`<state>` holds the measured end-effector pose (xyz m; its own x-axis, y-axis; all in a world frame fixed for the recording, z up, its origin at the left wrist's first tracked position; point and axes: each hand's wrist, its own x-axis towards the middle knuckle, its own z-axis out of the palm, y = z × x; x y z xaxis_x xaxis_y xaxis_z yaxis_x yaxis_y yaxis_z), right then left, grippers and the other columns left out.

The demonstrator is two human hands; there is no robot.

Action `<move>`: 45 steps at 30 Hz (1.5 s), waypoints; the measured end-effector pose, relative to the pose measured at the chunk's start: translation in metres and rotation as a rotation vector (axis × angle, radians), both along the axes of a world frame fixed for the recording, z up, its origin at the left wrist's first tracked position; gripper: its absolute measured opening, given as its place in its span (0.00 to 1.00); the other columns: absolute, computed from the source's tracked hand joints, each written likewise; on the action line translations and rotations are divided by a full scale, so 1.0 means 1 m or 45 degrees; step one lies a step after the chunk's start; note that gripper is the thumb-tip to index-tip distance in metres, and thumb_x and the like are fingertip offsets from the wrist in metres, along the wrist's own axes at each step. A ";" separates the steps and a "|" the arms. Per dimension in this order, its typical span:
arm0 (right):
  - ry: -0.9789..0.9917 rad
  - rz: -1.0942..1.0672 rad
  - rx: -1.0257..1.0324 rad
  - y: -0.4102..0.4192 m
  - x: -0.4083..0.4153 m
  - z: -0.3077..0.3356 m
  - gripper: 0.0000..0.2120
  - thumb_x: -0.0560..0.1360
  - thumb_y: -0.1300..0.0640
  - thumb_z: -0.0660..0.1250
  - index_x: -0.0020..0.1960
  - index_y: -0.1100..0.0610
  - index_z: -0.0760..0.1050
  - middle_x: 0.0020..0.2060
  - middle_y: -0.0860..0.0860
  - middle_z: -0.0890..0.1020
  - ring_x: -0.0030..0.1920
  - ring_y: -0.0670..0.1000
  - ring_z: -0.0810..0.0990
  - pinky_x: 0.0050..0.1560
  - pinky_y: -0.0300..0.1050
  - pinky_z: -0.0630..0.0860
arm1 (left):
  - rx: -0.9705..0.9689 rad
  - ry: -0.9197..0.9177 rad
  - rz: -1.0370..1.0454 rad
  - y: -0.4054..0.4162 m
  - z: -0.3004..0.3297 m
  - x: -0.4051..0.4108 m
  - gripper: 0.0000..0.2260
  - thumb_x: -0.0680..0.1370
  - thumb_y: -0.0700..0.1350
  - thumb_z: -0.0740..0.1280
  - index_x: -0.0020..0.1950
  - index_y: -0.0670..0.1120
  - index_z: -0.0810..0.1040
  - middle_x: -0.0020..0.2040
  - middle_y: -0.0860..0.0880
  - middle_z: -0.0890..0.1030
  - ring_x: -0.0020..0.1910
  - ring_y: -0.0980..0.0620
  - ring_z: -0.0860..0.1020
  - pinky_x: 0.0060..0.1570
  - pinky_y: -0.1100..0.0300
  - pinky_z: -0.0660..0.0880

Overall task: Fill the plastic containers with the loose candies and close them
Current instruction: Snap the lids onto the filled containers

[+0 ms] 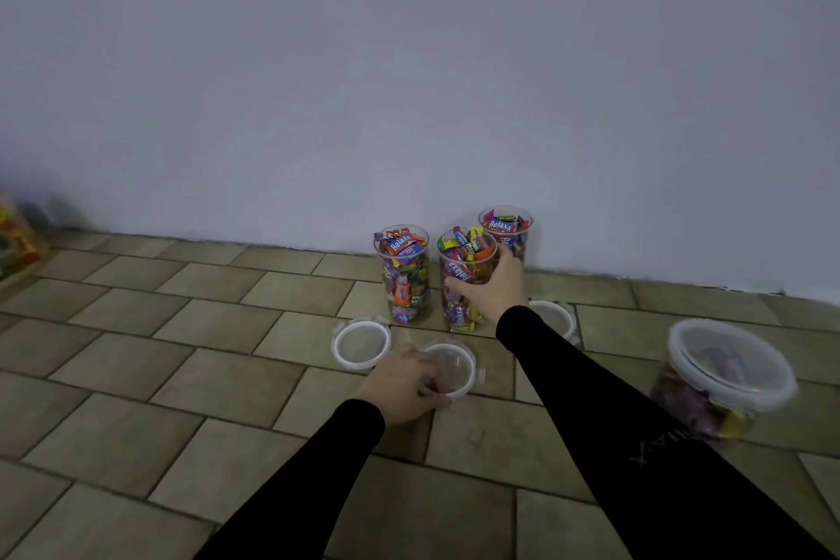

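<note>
The right hand (493, 286) wraps the middle container (463, 282), full of candies, at centre frame near the wall. The left hand (404, 382) pinches a lid (450, 371) on the tiled floor (182, 377), lower centre. Steady the container, seat the lid flat on its rim, then press each clip down evenly.

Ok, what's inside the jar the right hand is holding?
The middle jar is packed to its open rim with wrapped candies. Some wrappers read "Relaxa". The right hand covers part of the jar's side, so candies behind it are hidden.
</note>
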<state>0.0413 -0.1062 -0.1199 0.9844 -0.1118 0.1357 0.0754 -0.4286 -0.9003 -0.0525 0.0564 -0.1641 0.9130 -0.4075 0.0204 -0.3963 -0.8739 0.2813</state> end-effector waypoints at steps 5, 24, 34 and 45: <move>0.025 0.037 -0.106 -0.013 -0.011 -0.001 0.46 0.64 0.46 0.79 0.74 0.55 0.60 0.67 0.57 0.66 0.66 0.55 0.69 0.66 0.46 0.67 | -0.174 -0.205 0.018 0.003 0.009 0.000 0.08 0.80 0.49 0.63 0.53 0.46 0.76 0.49 0.49 0.79 0.48 0.49 0.76 0.46 0.57 0.71; 0.131 0.412 0.021 -0.069 -0.069 -0.004 0.40 0.64 0.51 0.80 0.69 0.53 0.62 0.58 0.44 0.75 0.56 0.44 0.75 0.44 0.26 0.71 | -0.854 -0.043 0.555 -0.092 0.110 0.029 0.13 0.78 0.52 0.67 0.56 0.44 0.74 0.50 0.47 0.76 0.43 0.53 0.75 0.42 0.62 0.73; 0.081 0.460 0.069 -0.072 -0.073 0.000 0.34 0.64 0.58 0.80 0.67 0.53 0.69 0.54 0.43 0.79 0.49 0.31 0.75 0.45 0.22 0.71 | -0.875 0.034 0.613 -0.103 0.099 0.035 0.15 0.76 0.54 0.69 0.54 0.44 0.78 0.46 0.48 0.80 0.44 0.52 0.76 0.41 0.62 0.68; 0.056 0.495 0.134 -0.076 -0.070 -0.003 0.35 0.64 0.61 0.80 0.66 0.52 0.68 0.51 0.38 0.77 0.47 0.27 0.74 0.44 0.21 0.70 | -0.769 0.019 0.653 -0.107 0.100 0.043 0.25 0.75 0.56 0.68 0.67 0.45 0.71 0.61 0.46 0.78 0.58 0.46 0.76 0.57 0.54 0.74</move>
